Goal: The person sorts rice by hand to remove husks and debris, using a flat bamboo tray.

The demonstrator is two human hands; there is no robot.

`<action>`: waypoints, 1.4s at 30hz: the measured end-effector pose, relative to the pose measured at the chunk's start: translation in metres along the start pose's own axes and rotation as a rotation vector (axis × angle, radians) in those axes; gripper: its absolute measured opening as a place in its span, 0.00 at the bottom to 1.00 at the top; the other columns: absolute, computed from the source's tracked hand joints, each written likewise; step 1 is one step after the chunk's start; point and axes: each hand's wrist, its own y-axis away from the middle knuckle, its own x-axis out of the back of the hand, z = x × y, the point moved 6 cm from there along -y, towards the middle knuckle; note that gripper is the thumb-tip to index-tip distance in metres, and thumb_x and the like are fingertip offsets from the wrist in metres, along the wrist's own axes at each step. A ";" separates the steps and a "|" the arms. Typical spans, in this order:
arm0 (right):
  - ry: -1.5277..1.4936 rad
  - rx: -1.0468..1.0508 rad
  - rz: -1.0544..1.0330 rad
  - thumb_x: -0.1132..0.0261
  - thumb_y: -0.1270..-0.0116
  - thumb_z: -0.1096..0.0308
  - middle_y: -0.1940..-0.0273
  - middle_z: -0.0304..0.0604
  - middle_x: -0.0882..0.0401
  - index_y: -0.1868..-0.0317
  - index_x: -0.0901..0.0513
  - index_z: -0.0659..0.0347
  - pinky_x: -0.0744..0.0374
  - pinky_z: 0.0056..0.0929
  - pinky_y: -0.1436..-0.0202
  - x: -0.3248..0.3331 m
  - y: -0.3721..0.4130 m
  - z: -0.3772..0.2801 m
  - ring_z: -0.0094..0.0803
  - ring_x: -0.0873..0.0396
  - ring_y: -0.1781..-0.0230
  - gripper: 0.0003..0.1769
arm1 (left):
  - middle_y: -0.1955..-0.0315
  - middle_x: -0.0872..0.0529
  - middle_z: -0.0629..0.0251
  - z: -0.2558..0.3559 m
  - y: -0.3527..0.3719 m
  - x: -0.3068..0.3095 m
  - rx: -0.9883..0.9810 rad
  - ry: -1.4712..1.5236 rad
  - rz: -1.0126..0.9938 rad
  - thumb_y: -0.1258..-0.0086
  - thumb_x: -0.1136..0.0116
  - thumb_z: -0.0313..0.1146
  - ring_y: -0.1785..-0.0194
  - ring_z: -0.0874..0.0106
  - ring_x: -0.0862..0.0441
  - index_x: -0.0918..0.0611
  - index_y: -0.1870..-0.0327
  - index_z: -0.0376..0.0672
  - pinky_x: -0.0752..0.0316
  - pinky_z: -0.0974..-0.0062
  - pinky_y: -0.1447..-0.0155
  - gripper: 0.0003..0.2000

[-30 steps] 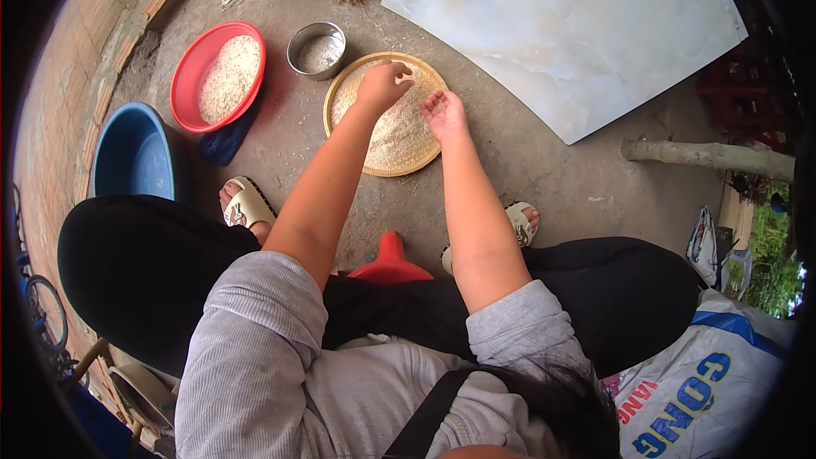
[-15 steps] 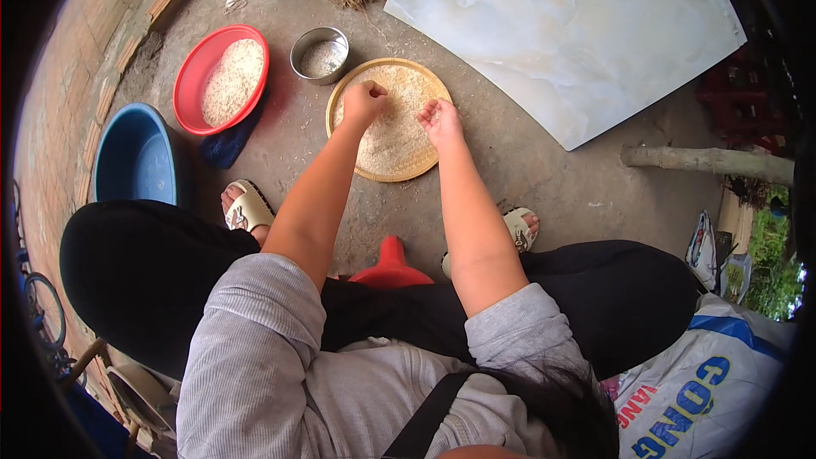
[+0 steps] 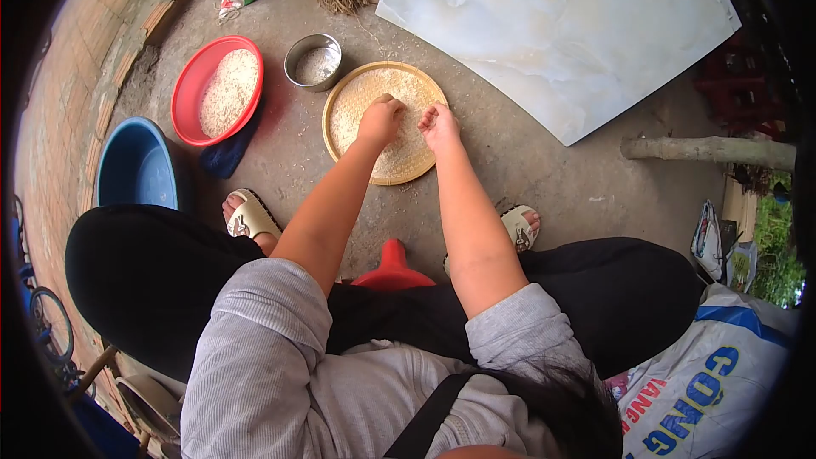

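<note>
The left hand (image 3: 381, 123) is easing inward across the tray (image 3: 396, 180), so that it is now sitting closer to the right hand (image 3: 438, 127) than it was half a second ago, while the right hand is keeping to much the same spot. The left hand is hovering above the tray's middle with its fingers bending inward; whether it is gripping any grains (image 3: 404, 158), the view is not showing. The right hand is hanging over the tray's right rim with its fingers curling loosely, and one cannot tell whether anything is lying in it.

The grains are spreading over most of the tray, which is lying flat on the floor (image 3: 578, 178). A bowl (image 3: 312, 44) is standing just beside the tray's far left rim, with some grains showing inside. Farther left of the tray, a red basin (image 3: 192, 89) is holding a heap of pale grains (image 3: 229, 89), and a blue basin (image 3: 140, 174) is standing beyond it, closer to the wearer. To the tray's right, a pale sheet (image 3: 561, 30) is covering part of the floor.
</note>
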 end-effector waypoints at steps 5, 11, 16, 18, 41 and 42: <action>0.124 0.009 0.062 0.44 0.30 0.61 0.75 0.39 0.24 0.66 0.24 0.62 0.21 0.31 0.70 0.004 0.002 0.003 0.29 0.25 0.76 0.12 | 0.70 0.15 0.58 -0.004 -0.008 -0.006 -0.016 -0.089 -0.040 0.41 0.42 0.26 0.66 0.61 0.16 0.16 0.61 0.40 0.22 0.68 0.58 0.08; 0.091 0.056 0.011 0.47 0.29 0.63 0.65 0.43 0.22 0.59 0.25 0.63 0.21 0.32 0.57 -0.012 0.013 -0.002 0.31 0.22 0.62 0.11 | 0.72 0.14 0.67 0.018 -0.024 -0.020 0.204 0.628 -0.363 0.42 0.36 0.27 0.67 0.76 0.18 0.16 0.61 0.36 0.23 0.74 0.60 0.09; 0.004 0.001 -0.031 0.46 0.29 0.62 0.70 0.42 0.22 0.63 0.23 0.65 0.20 0.30 0.67 -0.007 -0.003 0.005 0.31 0.22 0.71 0.13 | 0.59 0.17 0.60 0.024 -0.022 0.012 0.066 0.107 0.064 0.44 0.36 0.32 0.61 0.63 0.19 0.16 0.55 0.45 0.23 0.69 0.54 0.14; 0.065 0.021 0.028 0.45 0.31 0.65 0.72 0.41 0.25 0.67 0.24 0.62 0.22 0.27 0.66 0.000 -0.004 0.004 0.30 0.24 0.72 0.10 | 0.60 0.17 0.60 0.017 -0.012 0.014 -0.029 -0.062 0.097 0.44 0.37 0.31 0.60 0.61 0.19 0.16 0.55 0.44 0.23 0.68 0.53 0.14; 0.119 0.005 0.078 0.42 0.31 0.64 0.76 0.36 0.27 0.66 0.23 0.63 0.28 0.21 0.75 -0.021 -0.018 0.012 0.25 0.28 0.78 0.10 | 0.42 0.24 0.58 -0.006 0.000 0.028 0.054 -0.292 0.063 0.36 0.43 0.36 0.40 0.57 0.26 0.20 0.47 0.48 0.31 0.62 0.38 0.16; 0.112 0.027 0.100 0.41 0.33 0.71 0.73 0.41 0.24 0.64 0.23 0.67 0.22 0.23 0.71 -0.029 -0.018 0.011 0.28 0.25 0.75 0.06 | 0.35 0.30 0.59 -0.014 0.011 0.030 0.085 -0.341 0.045 0.33 0.47 0.38 0.33 0.57 0.33 0.25 0.39 0.53 0.37 0.61 0.32 0.20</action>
